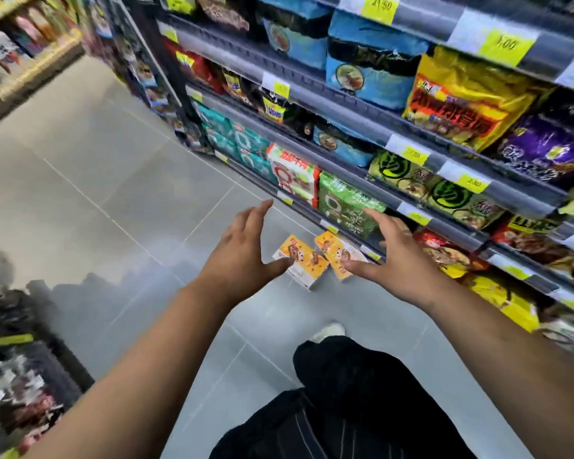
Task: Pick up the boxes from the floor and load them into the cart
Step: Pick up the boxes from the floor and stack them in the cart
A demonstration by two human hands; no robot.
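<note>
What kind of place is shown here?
Most likely a supermarket or grocery shop aisle: long shelves run along the right, they are packed with bagged food packets, and yellow price tags are fixed to the shelf edges.

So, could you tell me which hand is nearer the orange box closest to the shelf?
Right. The right hand spreads just beside the orange box, thumb overlapping it in this view; the left hand is beyond the second box, further left.

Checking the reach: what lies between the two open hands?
Head view: two orange-and-white cardboard boxes on the grey tiled floor, between left hand and right hand.
</note>
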